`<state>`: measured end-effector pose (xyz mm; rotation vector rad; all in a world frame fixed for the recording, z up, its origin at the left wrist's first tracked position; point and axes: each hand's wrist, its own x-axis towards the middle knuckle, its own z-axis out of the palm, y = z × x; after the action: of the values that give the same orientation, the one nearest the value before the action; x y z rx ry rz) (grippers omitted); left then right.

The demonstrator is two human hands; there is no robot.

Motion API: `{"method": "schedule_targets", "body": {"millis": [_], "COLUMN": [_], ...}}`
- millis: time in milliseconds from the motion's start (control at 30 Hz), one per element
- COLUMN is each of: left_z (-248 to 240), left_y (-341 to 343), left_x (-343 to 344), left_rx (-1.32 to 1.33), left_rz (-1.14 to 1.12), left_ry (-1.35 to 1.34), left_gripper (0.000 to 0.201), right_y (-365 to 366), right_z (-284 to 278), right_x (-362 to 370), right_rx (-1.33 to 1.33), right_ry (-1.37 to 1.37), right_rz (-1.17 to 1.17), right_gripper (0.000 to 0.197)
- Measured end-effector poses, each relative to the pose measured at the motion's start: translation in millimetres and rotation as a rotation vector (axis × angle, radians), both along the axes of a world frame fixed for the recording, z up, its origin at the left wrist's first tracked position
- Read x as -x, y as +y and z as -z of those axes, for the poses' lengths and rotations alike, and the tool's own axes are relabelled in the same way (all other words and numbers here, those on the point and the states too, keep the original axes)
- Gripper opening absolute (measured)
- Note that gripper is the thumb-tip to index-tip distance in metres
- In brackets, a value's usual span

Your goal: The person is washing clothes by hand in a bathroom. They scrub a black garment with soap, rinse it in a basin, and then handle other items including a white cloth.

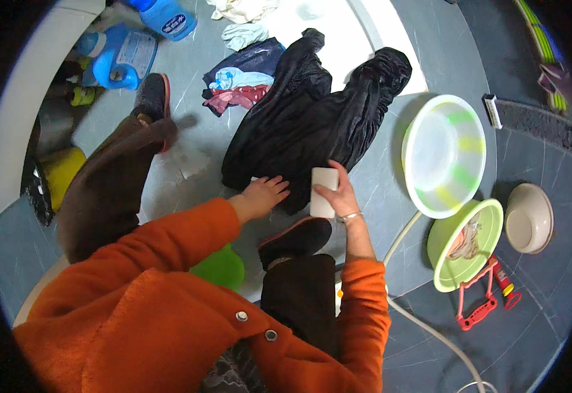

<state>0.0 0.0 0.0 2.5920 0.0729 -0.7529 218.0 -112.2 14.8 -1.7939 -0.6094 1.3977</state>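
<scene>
Black trousers [286, 124], looking wet and rumpled, lie in front of me with both legs stretched away. My right hand [339, 196] grips a white bar of soap [324, 190] over their near edge, thumb across its face. Beside it, my left hand [264, 198] rests on the near left part of the cloth with its fingers spread. What lies beneath the trousers is mostly hidden.
A pile of small clothes [240, 78] lies beyond at left, near blue bottles [129, 59]. On the right are a white-and-green basin [444, 156], a green basin [495, 239] holding cloth, a beige basin [529, 219] and a hose [423, 324]. A green bowl [223, 267] sits below my left arm.
</scene>
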Motion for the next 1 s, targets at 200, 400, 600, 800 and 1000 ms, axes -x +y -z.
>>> {"method": "schedule_targets", "body": {"millis": [200, 400, 600, 800, 1000], "left_z": [9.4, 5.3, 5.5, -14.5, -11.7], "left_y": [16.4, 11.4, 14.2, 29.3, 30.8], "left_x": [7.2, 11.9, 35.8, 42.0, 29.8], "left_rx": [0.016, -0.037, -0.021, 0.125, 0.142], "left_rz": [-0.026, -0.056, 0.045, 0.099, 0.144], "left_ry": [-0.151, -0.195, -0.020, 0.062, 0.105], "left_gripper": [0.045, 0.048, 0.050, 0.067, 0.068], "right_y": [48.1, 41.4, 42.5, 55.4, 102.1], "right_z": [10.8, 8.1, 9.1, 32.1, -6.7], "right_x": [-1.6, 33.4, 83.4, 35.7, -44.1], "right_rx": [-0.082, 0.190, -0.092, -0.001, -0.142], "right_ry": [-1.083, -1.117, -0.933, -1.078, -1.324], "right_rz": [-0.273, -0.557, -0.706, -0.735, -0.475], "right_gripper": [0.064, 0.076, 0.063, 0.047, 0.027]}}
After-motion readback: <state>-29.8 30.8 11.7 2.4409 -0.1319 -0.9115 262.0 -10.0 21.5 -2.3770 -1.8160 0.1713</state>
